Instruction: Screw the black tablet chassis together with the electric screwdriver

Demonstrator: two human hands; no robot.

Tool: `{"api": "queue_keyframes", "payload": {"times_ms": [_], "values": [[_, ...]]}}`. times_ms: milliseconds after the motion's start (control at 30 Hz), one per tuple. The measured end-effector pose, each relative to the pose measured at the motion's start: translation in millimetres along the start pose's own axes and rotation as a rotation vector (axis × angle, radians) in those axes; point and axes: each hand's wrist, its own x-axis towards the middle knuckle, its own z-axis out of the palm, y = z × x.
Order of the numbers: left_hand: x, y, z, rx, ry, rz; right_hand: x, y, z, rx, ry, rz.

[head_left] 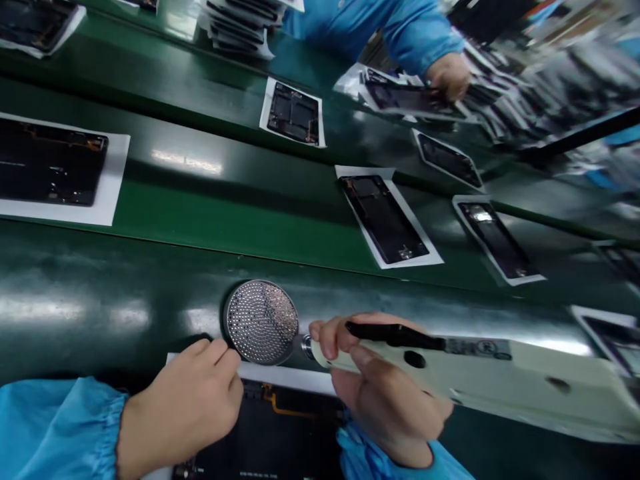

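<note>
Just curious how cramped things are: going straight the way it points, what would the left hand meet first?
The left hand would probably meet the round perforated disc first, though depth is unclear.

Easiest way through for a hand is the counter (100, 287) left of the dish (261, 320), open stretch there beyond the left hand (185, 407). Right side's kinda blocked: the tool (535, 383) runs from the right hand (385, 393) out toward the edge of view. Dish plugs the middle. Past it, the belt (225, 217) has a decent lane between the left phone (50, 163) and middle phone (385, 217).
</note>
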Motion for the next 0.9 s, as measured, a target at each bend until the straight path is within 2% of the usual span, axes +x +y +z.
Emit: {"api": "queue_keyframes", "payload": {"times_ms": [233, 600, 900], "values": [[8, 5, 1.9, -0.023, 0.070, -0.029, 2, 1, -10, -0.017, 0.011, -0.030], [13, 9, 6.2, -0.030, 0.083, -0.037, 2, 3, -18, 0.007, -0.011, -0.046], [29, 16, 17.2, -0.025, 0.082, -0.039, 7, 6, -35, -0.010, 0.015, -0.045]]}}
